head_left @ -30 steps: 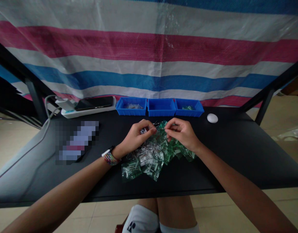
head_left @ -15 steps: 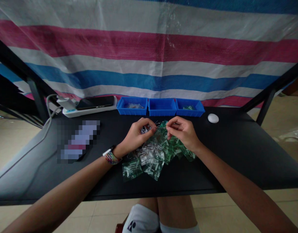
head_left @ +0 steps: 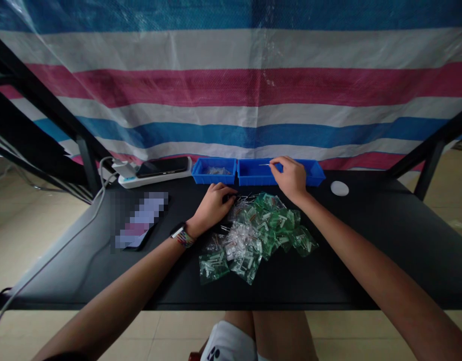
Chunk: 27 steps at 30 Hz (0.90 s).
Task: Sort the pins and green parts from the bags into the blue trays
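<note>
The right hand (head_left: 290, 175) was over the far side of the table, with its thumb and pointing finger pinched together on a thin, straight, silver stick (head_left: 264, 165). The stick poked out to the left of the fingertips, above the middle blue plastic box (head_left: 253, 180), and the hand hid part of that box and part of the right blue plastic box (head_left: 316, 175). The left hand (head_left: 215, 204) was lower and nearer, on the black flat table (head_left: 328, 281), with its fingers bent and partly closed; I could not tell if it had hold of anything. Its fingertips were just beside a bunch of loose, thin, shiny sticks (head_left: 248, 198), which lay to their right. A pile of small green see-through plastic bags (head_left: 279, 223) and small clear plastic bags (head_left: 240, 235) lay on the near side of both hands, to the right of the left hand, with little pale pieces inside. The left blue plastic box (head_left: 215, 179), with some clear stuff in it, was on the far side of the left hand. A round white thing (head_left: 339, 188) sat to the right of the right hand.
</note>
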### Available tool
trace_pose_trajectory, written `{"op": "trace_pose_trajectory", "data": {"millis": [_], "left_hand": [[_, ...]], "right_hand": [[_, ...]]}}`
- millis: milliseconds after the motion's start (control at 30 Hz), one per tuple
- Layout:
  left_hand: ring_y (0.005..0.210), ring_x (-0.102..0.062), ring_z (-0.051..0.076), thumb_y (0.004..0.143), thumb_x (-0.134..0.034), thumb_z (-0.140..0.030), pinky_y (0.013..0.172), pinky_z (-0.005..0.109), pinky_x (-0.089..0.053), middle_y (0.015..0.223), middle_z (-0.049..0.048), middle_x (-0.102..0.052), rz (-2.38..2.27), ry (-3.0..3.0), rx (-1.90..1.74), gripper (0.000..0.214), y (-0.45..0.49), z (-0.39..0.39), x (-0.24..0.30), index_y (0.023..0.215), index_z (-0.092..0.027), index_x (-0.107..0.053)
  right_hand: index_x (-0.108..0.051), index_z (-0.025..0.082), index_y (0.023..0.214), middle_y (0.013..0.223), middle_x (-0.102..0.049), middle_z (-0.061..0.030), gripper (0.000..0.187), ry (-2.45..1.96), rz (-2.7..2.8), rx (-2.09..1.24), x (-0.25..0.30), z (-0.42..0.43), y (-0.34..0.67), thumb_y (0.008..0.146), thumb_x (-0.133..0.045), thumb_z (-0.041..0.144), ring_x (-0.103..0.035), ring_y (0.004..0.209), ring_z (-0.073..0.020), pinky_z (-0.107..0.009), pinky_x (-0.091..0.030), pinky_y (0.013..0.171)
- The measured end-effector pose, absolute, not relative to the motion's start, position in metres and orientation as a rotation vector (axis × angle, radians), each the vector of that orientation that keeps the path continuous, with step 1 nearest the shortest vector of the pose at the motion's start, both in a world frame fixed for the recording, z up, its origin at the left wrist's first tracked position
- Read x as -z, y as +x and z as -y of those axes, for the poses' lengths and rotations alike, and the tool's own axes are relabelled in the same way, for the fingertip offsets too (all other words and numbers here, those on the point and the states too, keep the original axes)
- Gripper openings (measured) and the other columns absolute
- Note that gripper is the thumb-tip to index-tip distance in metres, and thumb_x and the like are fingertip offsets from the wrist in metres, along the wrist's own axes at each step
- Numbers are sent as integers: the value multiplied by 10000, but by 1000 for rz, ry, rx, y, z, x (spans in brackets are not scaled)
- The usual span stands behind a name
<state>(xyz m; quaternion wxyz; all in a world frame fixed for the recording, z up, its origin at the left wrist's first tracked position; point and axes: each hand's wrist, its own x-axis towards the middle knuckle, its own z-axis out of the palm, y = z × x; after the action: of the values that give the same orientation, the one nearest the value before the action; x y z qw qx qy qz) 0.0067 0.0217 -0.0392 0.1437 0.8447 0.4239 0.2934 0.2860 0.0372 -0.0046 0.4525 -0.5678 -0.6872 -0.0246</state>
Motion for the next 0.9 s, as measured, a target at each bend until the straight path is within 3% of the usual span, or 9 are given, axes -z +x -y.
{"op": "trace_pose_trajectory", "data": {"millis": [100, 233, 400, 567, 767, 900], "left_hand": [[1019, -662, 269, 934, -597, -166, 971, 440, -514, 1039, 77, -752, -1221, 2331, -887, 261, 6, -24, 40, 1109, -208, -786], [986, -716, 219, 841, -512, -62, 921, 370, -550, 1042, 58, -765, -1204, 2062, -963, 374, 4, -30, 43, 1129, -184, -717], [957, -707, 217, 773, -501, -52, 910, 366, -557, 1002, 51, -753, -1211, 2080, -962, 338, 3, -33, 47, 1004, -189, -707], [982, -683, 246, 748, -495, -18, 923, 409, -555, 982, 55, -741, -1224, 2217, -912, 377, 5, -30, 44, 979, -205, -727], [1019, -653, 267, 851, -525, -91, 998, 459, -503, 1034, 66, -751, -1222, 2282, -837, 332, 7, -29, 38, 1028, -213, -778], [1046, -620, 284, 929, -494, -149, 1037, 493, -460, 1081, 99, -731, -1166, 2356, -769, 376, 9, -29, 38, 1137, -192, -804]], "right_hand": [[-791, 207, 1038, 1110, -825, -93, 203, -1443, 1800, 78, 4, -41, 280, 1014, -591, 230, -740, 1030, -285, -346, -521, 871], [-793, 202, 1136, 1160, -803, -101, 267, -1305, 1939, 49, 5, -28, 267, 1049, -542, 218, -735, 1009, -248, -329, -510, 866], [-818, 222, 1031, 1040, -781, -48, 207, -1091, 2289, -240, 4, -13, 249, 975, -627, 160, -696, 871, -187, -295, -468, 756], [-824, 231, 961, 1051, -770, -38, 233, -1107, 2466, -368, 4, -11, 240, 924, -644, 87, -689, 881, -179, -296, -452, 753], [-825, 234, 938, 1060, -766, -36, 273, -1290, 2461, -333, 6, -13, 236, 884, -632, 49, -700, 903, -192, -297, -443, 736], [-822, 260, 1060, 1081, -751, -46, 260, -1373, 2445, -243, 5, -13, 232, 933, -647, 115, -705, 912, -206, -302, -437, 711]]}}
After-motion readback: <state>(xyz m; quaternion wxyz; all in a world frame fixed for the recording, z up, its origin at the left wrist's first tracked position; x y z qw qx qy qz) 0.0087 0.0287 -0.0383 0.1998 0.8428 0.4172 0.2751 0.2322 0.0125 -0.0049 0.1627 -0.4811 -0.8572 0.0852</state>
